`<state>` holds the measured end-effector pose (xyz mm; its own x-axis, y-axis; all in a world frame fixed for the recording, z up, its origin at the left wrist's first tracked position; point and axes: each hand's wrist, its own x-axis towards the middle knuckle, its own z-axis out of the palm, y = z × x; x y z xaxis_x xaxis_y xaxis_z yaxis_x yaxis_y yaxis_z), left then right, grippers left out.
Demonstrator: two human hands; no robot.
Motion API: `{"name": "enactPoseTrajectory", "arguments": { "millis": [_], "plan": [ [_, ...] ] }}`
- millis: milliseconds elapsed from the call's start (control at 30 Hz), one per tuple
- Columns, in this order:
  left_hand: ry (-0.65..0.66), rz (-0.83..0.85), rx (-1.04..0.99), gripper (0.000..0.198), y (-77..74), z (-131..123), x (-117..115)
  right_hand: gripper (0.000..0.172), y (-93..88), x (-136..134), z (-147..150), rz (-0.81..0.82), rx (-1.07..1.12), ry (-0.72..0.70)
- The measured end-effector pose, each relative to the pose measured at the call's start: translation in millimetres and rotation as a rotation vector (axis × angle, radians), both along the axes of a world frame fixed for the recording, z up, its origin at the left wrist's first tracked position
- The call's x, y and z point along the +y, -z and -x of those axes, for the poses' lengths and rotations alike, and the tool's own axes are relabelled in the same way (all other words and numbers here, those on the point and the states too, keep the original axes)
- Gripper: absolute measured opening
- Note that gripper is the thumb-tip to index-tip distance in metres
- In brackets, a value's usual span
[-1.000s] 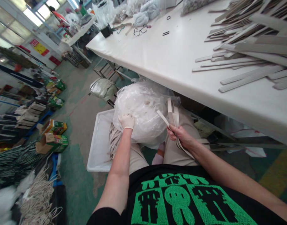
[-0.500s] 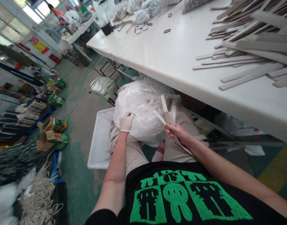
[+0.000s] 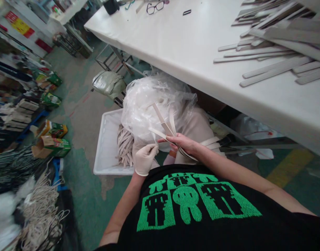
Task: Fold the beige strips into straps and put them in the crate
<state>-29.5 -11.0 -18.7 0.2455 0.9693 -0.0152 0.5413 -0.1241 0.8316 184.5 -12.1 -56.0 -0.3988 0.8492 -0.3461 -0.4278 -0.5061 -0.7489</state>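
Observation:
My right hand (image 3: pixel 179 142), bare, is closed round several flat beige straps (image 3: pixel 160 115). Their upper ends fan out over the plastic bag, and the lower lengths trail below my wrist. Just left of it, my left hand (image 3: pixel 146 158) wears a white glove, its fingers pinched together close to the straps. A thin pale sliver rises near those fingertips, too faint to name. Behind both hands a big clear plastic bag (image 3: pixel 141 101) with pale contents bulges over my lap. Beside my left leg, a white plastic bin (image 3: pixel 104 150) holds a heap of beige strips (image 3: pixel 125 144).
A white-covered table (image 3: pixel 175 42) runs along the front and right. On it lie a pile of grey-beige strips (image 3: pixel 280 52), glasses (image 3: pixel 155 7) and a small dark buckle (image 3: pixel 187 12). A padded stool (image 3: pixel 109 83) stands beyond the bag; cartons (image 3: pixel 52 146) and cord bundles (image 3: pixel 42 212) are leftward.
My left hand has come down and toward me from the bag's front, closer to my right hand. The right hand has moved left with the straps. The view has tilted downward.

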Motion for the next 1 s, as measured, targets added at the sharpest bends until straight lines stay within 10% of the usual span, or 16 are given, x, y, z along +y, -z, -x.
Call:
{"name": "enactPoseTrajectory", "arguments": {
  "millis": [300,467,667,1000],
  "plan": [
    [0.442,-0.447,0.806,0.031,-22.1,0.7,4.0,0.032,-10.9,4.0,33.0,-0.042,-0.283,0.044],
    [0.397,-0.282,0.476,0.033,-27.7,-2.0,-7.5,0.026,-12.5,8.8,36.0,-0.033,-0.379,0.102],
    [-0.004,0.188,-0.05,0.044,-11.1,15.4,-8.3,0.03,-13.8,8.1,21.9,-0.102,-0.296,0.183],
    [0.188,0.711,-0.243,0.032,13.5,-12.5,5.8,0.032,-21.4,6.8,20.1,-0.101,-0.348,0.166]
  ]
}}
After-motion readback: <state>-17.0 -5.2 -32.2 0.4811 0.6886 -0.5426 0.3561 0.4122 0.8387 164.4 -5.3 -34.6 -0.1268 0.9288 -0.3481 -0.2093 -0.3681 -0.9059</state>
